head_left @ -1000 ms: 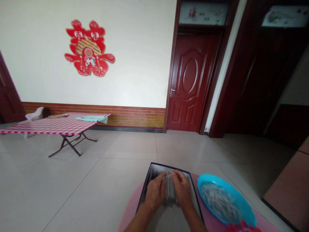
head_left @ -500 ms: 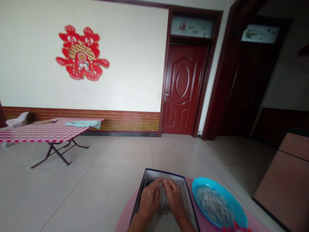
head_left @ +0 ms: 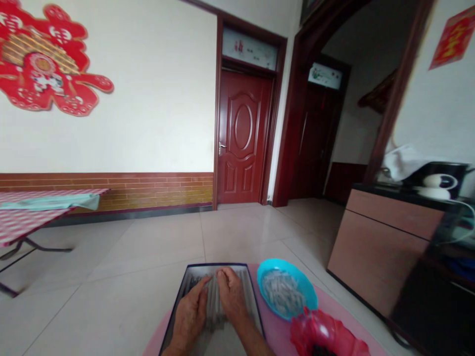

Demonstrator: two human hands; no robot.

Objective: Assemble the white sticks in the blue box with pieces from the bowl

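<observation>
A shallow dark-rimmed box (head_left: 256,309) with a pale inside lies in front of me, holding rows of thin greyish sticks (head_left: 212,301) laid side by side. My left hand (head_left: 191,309) is over the left part of the box, thumb and fingers pinched together. Close by, my right hand (head_left: 230,294) is curled closed above the sticks near the far end. The fingertips of both hands are a small gap apart. Whatever they pinch is too small and blurred to make out. Right of the box, a blue bowl (head_left: 310,291) contains many short whitish pieces (head_left: 284,291).
Box and bowl rest on a pink round table (head_left: 270,341). A translucent red scalloped dish (head_left: 326,331) with dark contents stands at the near right. A checked folding table (head_left: 22,225) is at left, a brown cabinet (head_left: 374,252) at right, a red door (head_left: 243,138) behind.
The view has swung right, bringing the red dish and cabinet further into sight. My hands, close together before, have moved slightly apart over the box.
</observation>
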